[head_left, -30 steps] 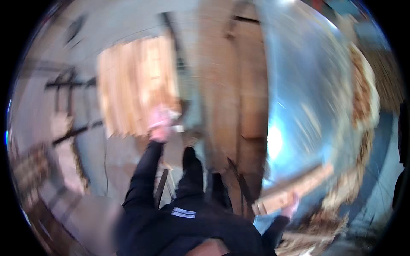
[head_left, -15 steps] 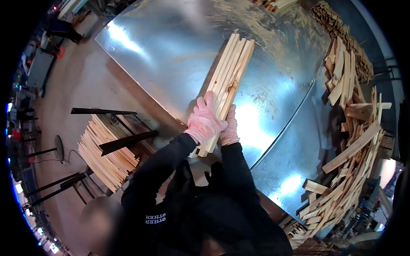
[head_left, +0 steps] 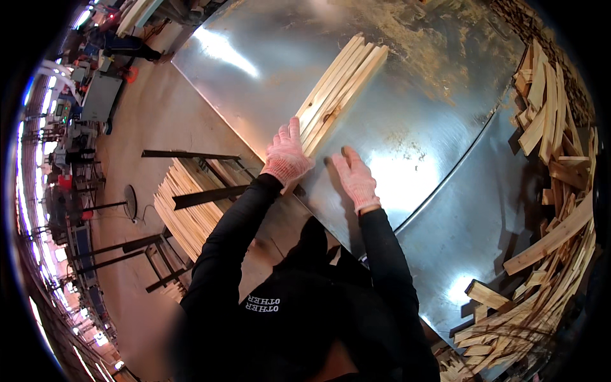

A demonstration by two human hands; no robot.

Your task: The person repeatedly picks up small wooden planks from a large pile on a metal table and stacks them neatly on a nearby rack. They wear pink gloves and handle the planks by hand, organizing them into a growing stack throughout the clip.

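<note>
Several long, pale wooden strips (head_left: 340, 89) lie side by side on the metal tabletop (head_left: 414, 105), slanting away toward the back. My left hand (head_left: 287, 155), in a pink knit glove, lies over their near end with its fingers along the left side and its thumb toward the right; it covers part of the strips. To the right of the bundle, my right hand (head_left: 356, 179) hovers apart from the wood. It wears the same kind of glove, its fingers are stretched out, and it holds nothing.
Loose wood offcuts (head_left: 534, 286) are heaped along the table's right side, with more piled at the far right. On the left, a stack of strips (head_left: 191, 210) rests in a black metal rack (head_left: 210, 198). A round-topped stand (head_left: 130, 202) is beyond it on the floor.
My right hand has let go of the strips and moved right, its fingers now extended. The left hand stays on the bundle. The whole view has shifted.
</note>
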